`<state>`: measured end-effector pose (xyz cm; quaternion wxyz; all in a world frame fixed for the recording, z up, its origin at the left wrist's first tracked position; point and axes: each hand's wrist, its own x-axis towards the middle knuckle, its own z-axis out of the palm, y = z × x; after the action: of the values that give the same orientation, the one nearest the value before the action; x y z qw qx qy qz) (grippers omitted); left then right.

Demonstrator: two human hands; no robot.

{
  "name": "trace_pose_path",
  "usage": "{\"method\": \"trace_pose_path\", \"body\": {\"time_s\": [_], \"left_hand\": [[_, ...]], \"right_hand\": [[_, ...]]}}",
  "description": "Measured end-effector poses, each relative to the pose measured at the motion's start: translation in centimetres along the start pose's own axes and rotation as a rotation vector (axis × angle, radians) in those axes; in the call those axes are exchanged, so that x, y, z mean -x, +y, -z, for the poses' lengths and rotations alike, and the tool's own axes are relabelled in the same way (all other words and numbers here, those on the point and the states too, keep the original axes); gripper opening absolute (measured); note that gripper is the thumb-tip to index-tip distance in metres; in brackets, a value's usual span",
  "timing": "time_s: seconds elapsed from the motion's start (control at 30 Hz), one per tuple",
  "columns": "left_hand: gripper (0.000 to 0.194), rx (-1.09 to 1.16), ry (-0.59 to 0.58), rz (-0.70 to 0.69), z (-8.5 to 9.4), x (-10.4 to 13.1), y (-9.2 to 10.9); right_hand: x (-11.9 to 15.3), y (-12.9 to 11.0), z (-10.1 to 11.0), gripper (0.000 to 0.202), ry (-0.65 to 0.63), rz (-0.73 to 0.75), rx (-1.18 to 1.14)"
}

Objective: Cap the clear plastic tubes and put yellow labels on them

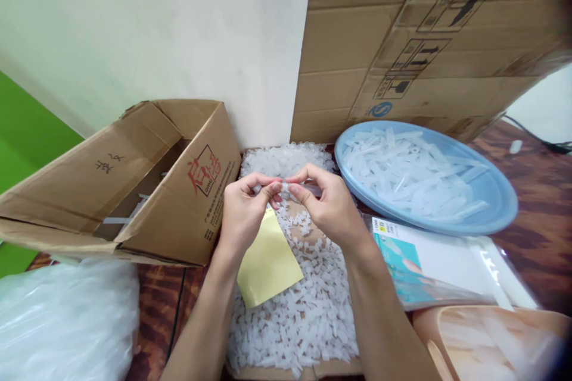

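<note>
My left hand [247, 208] and my right hand [328, 205] meet at the centre, thumbs and forefingers closed in a pinch. Between the fingertips is a small translucent white plastic piece [285, 188]; its exact shape is mostly hidden. Under my hands, many small white plastic pieces [295, 309] cover a cardboard sheet or tray. A yellow sheet of paper [270, 262] lies on them by my left wrist. Just beyond my fingers sits a heap of clear plastic pieces [286, 158].
An open cardboard box [218, 190] stands left, a stuffed clear plastic bag [67, 321] nearer. On the right are a blue basin [496, 202] of translucent strips, a flat plastic-wrapped package [451, 256] and a peach-coloured container [429, 321]. A big carton [339, 41] stands behind.
</note>
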<state>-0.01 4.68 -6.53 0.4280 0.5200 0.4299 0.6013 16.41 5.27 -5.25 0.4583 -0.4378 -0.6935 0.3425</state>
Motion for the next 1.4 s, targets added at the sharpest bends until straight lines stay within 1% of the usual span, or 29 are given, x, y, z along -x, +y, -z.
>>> {"method": "trace_pose_path", "body": {"time_s": [0.17,0.3,0.37,0.43,0.5,0.53,0.6,0.67,0.73,0.8,0.87,0.93,1.07,1.23,1.33,1.4], "left_hand": [[0.026,0.047,-0.002,0.008,-0.4,0.0,0.4],[0.027,0.030,0.003,0.014,-0.4,0.1,0.8],[0.026,0.020,0.003,0.017,-0.1,0.2,1.0],[0.027,0.020,-0.020,0.031,0.2,0.1,1.1],[0.032,0.060,-0.042,0.057,0.5,-0.1,1.0],[0.034,0.109,-0.029,0.076,0.6,-0.3,0.9],[0.034,0.281,0.067,0.147,0.7,-0.7,0.8],[0.027,0.504,0.213,0.287,0.8,-1.1,0.7],[0.029,0.714,0.331,0.434,0.8,-1.5,0.9],[0.036,0.879,0.374,0.513,0.9,-1.7,1.0],[0.039,0.982,0.358,0.526,0.8,-1.7,1.1],[0.040,1.025,0.321,0.521,0.7,-1.6,1.1],[0.039,0.979,0.249,0.476,0.3,-1.2,0.8],[0.037,0.908,0.163,0.484,0.2,-1.1,0.6],[0.038,0.859,0.100,0.502,0.1,-1.1,0.5],[0.041,0.862,0.073,0.534,-0.1,-1.0,0.4]], "right_hand": [[0.3,-0.7,0.3,0.010,0.013,0.021,0.019],[0.4,-0.9,0.3,0.011,0.011,0.017,0.015],[0.3,-0.9,0.2,0.011,0.003,0.006,-0.033],[0.3,-0.8,0.1,0.012,-0.011,-0.002,-0.133],[0.2,-0.6,0.1,0.013,-0.021,-0.011,-0.206],[0.2,-0.4,0.2,0.014,-0.019,-0.018,-0.216],[0.2,-0.2,0.6,0.014,-0.004,-0.034,-0.195],[0.2,0.0,1.1,0.015,0.016,-0.042,-0.184],[0.3,0.2,1.6,0.016,0.034,-0.040,-0.187],[0.4,0.2,1.8,0.018,0.038,-0.046,-0.183],[0.4,0.1,1.7,0.019,0.023,-0.055,-0.167],[0.4,-0.1,1.4,0.019,-0.010,-0.056,-0.141],[0.3,-0.5,0.4,0.014,-0.061,-0.034,-0.062],[0.2,-0.5,-1.0,0.006,-0.036,0.075,-0.024],[0.0,-0.4,-1.6,0.008,-0.003,0.146,-0.012],[-0.1,-0.3,-1.9,0.013,0.020,0.179,-0.012]]}}
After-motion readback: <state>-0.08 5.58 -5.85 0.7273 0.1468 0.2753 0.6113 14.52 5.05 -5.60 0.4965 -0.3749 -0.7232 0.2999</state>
